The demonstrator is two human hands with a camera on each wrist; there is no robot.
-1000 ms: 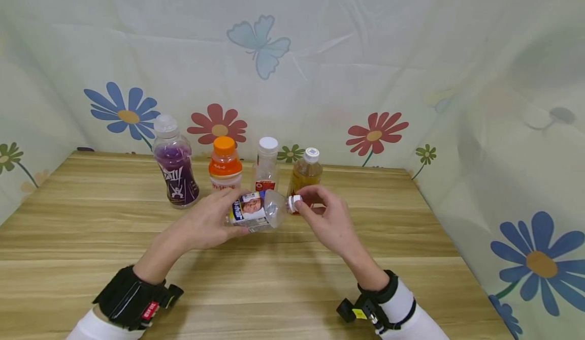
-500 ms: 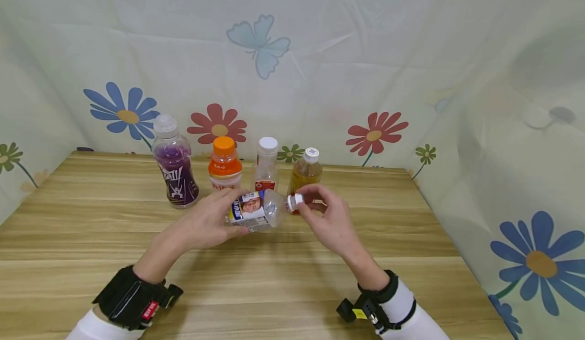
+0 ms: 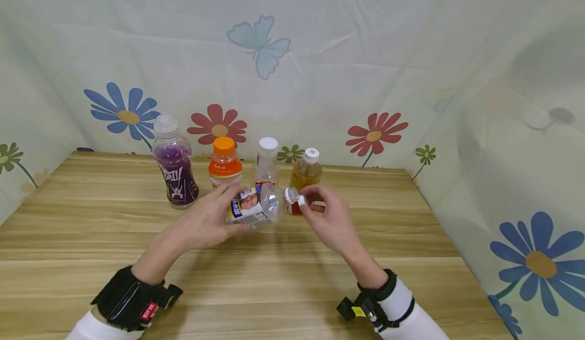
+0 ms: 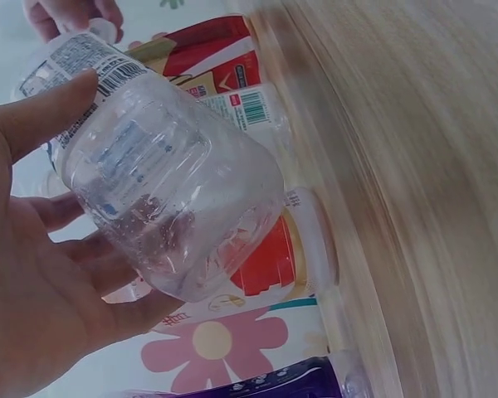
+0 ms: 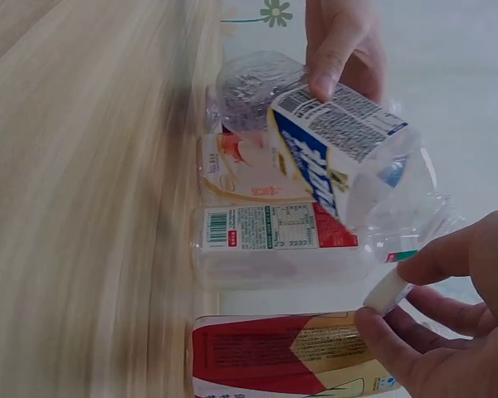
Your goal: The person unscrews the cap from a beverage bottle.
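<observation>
My left hand (image 3: 205,222) grips a clear plastic bottle (image 3: 270,204) round its labelled body and holds it tilted above the table. The bottle looks empty, with a few droplets on its inside in the left wrist view. Its open neck (image 3: 290,196) points right and up toward my right hand (image 3: 331,220). Between thumb and fingers that hand pinches a small white bottle cap (image 5: 388,290), off the neck and close beside it. In the right wrist view the left thumb (image 5: 324,81) presses on the bottle's label.
Behind the hands stand a purple drink bottle (image 3: 175,175), an orange-capped bottle (image 3: 225,166), a clear white-capped bottle (image 3: 267,164) and an amber drink bottle (image 3: 306,173). They line the back of the wooden table (image 3: 274,284), before a flowered cloth (image 3: 311,91).
The white cap has come off the bottle's neck and moved slightly right in my right hand. The bottle's neck end has tipped up a little. The standing bottles have not moved.
</observation>
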